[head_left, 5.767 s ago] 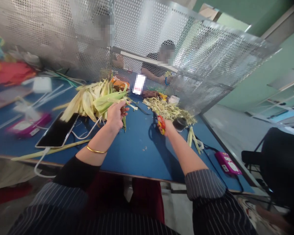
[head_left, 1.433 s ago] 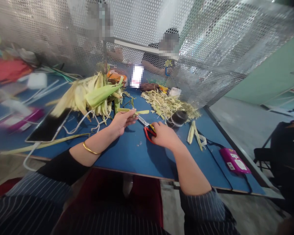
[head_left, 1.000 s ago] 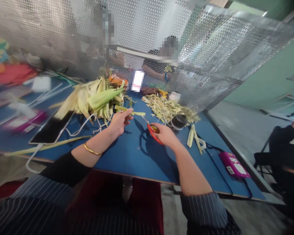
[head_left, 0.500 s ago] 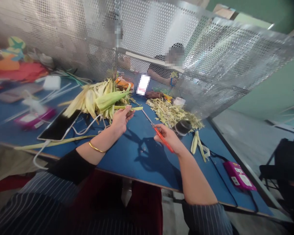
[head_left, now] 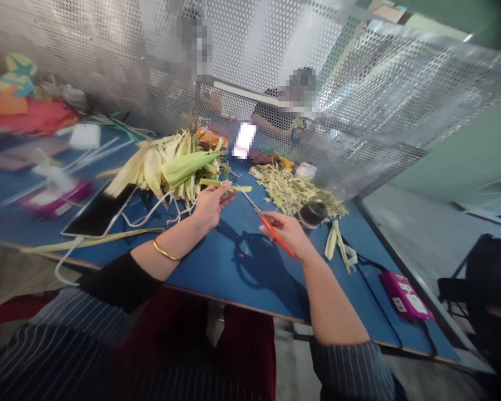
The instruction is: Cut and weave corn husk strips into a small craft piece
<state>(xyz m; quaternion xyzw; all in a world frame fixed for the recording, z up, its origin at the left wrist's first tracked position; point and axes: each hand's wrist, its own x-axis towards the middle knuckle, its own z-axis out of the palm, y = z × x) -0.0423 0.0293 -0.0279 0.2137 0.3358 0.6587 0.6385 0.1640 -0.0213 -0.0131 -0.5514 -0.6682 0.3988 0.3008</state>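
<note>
Between its thumb and fingers my left hand (head_left: 214,205) pinches a narrow green strip of corn husk (head_left: 242,189), whose end sticks out to the right. My right hand (head_left: 287,234) is closed round the red handles of a pair of scissors (head_left: 278,236). The scissor blades point up and left, with their tips at the strip close to my left fingertips. Whether the blades touch the strip I cannot tell. Behind my left hand lies a heap of corn husks (head_left: 171,164). Beyond my right hand spreads a pile of cut husk pieces (head_left: 290,189).
A dark jar (head_left: 312,214) stands beside my right hand. Phones (head_left: 100,210) (head_left: 244,140), a white cable, tissue packs (head_left: 407,296) and folded husk pieces (head_left: 338,245) lie on the blue table (head_left: 217,273). A perforated metal screen (head_left: 250,50) closes off the back, with people behind it.
My left hand and the husk strip have shifted slightly right. The scissor tips now sit nearer my left fingertips, across the strip instead of at its end.
</note>
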